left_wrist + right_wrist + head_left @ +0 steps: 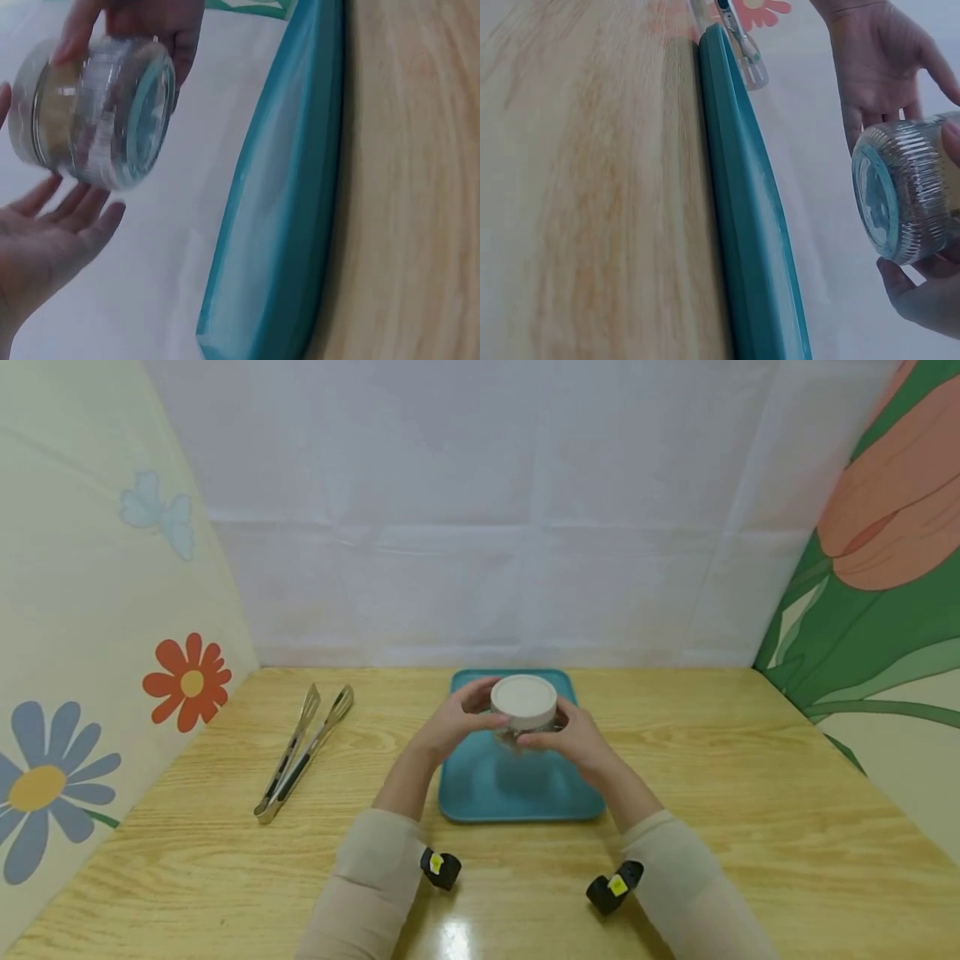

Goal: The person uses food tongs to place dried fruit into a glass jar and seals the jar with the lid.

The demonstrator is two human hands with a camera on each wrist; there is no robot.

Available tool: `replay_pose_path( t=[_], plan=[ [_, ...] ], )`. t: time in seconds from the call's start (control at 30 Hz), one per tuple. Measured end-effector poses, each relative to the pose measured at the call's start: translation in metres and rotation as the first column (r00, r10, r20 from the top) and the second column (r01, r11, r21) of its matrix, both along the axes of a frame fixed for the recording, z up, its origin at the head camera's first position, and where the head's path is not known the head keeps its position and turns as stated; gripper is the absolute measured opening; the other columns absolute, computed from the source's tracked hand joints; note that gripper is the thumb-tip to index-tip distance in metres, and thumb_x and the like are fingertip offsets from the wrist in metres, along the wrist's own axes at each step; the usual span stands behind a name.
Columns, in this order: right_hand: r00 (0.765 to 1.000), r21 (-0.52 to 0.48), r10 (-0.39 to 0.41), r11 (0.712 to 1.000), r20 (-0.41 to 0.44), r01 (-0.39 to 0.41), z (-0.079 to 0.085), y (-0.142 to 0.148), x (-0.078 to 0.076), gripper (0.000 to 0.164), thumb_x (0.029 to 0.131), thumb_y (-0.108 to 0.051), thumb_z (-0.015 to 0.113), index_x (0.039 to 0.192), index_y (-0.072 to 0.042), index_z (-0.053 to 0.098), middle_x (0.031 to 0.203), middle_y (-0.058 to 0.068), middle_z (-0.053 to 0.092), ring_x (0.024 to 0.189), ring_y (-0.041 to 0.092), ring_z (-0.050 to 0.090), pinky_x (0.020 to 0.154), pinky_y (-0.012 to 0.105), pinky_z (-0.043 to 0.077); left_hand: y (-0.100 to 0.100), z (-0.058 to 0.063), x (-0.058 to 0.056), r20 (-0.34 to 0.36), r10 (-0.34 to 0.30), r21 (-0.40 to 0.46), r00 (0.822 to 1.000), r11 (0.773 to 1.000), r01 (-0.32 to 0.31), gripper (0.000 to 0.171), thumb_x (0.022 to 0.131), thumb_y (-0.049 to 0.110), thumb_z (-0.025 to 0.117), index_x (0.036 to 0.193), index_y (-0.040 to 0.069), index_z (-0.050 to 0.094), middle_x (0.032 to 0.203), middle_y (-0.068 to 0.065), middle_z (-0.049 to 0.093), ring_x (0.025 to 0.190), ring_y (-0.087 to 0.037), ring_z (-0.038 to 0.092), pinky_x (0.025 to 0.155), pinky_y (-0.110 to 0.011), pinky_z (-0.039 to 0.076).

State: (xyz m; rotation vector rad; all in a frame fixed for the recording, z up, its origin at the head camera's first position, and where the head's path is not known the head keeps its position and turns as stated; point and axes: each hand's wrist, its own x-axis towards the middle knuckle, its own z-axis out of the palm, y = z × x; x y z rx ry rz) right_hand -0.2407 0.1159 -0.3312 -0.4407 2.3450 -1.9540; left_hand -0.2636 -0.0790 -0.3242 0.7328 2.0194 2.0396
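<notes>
A clear ribbed glass jar [101,112] with a white lid [524,697] is held up above the teal tray [480,793]. On its right side my right hand [577,743] grips the glass, the thumb across the front. My left hand [452,722] is at the jar's left side, thumb by the lid; its fingers [79,206] look spread and fairly straight in the left wrist view. The right wrist view shows the left palm [877,64] facing the jar. Something tan shows through the glass; blur hides what it is.
Metal tongs [303,756] with black grips lie on the wooden table [210,877], left of the tray. A white cloth backdrop [480,527] stands behind, with flower-patterned panels [67,610] at the sides.
</notes>
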Motion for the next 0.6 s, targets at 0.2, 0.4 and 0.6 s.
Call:
replay_pose_path(
  t=[0.2, 0.4, 0.6],
  plan=[
    [0.998, -0.003, -0.056, 0.998, -0.016, 0.056, -0.002, -0.004, -0.002, 0.064, 0.068, -0.015, 0.073, 0.125, -0.012, 0.043, 0.119, 0.008, 0.046, 0.105, 0.024, 0.042, 0.079, 0.039, 0.040, 0.028, 0.003, 0.019, -0.100, 0.325, -0.124, 0.940, 0.934, -0.336, 0.088, 0.067, 0.033, 0.073, 0.135, 0.010, 0.023, 0.125, -0.007, 0.039, 0.114, -0.021, 0.034, 0.089, -0.044, 0.031],
    [0.993, 0.009, -0.113, 0.994, -0.025, 0.113, -0.004, -0.008, -0.004, 0.059, 0.072, -0.005, 0.065, 0.127, -0.011, 0.042, 0.117, 0.012, 0.047, 0.102, 0.025, 0.043, 0.076, 0.037, 0.042, 0.059, -0.004, 0.036, -0.223, 0.571, -0.094, 0.790, 0.794, -0.600, 0.093, 0.062, 0.039, 0.075, 0.132, 0.005, 0.024, 0.121, -0.011, 0.037, 0.108, -0.022, 0.038, 0.084, -0.041, 0.036],
    [0.986, 0.005, -0.151, 0.988, -0.076, 0.151, -0.005, -0.014, -0.005, 0.055, 0.075, -0.002, 0.061, 0.126, -0.005, 0.043, 0.119, 0.013, 0.048, 0.103, 0.023, 0.044, 0.079, 0.037, 0.040, 0.077, -0.007, 0.040, -0.247, 0.685, -0.063, 0.685, 0.694, -0.717, 0.088, 0.060, 0.042, 0.075, 0.127, 0.007, 0.030, 0.115, -0.010, 0.041, 0.103, -0.023, 0.041, 0.079, -0.040, 0.038]
  ],
)
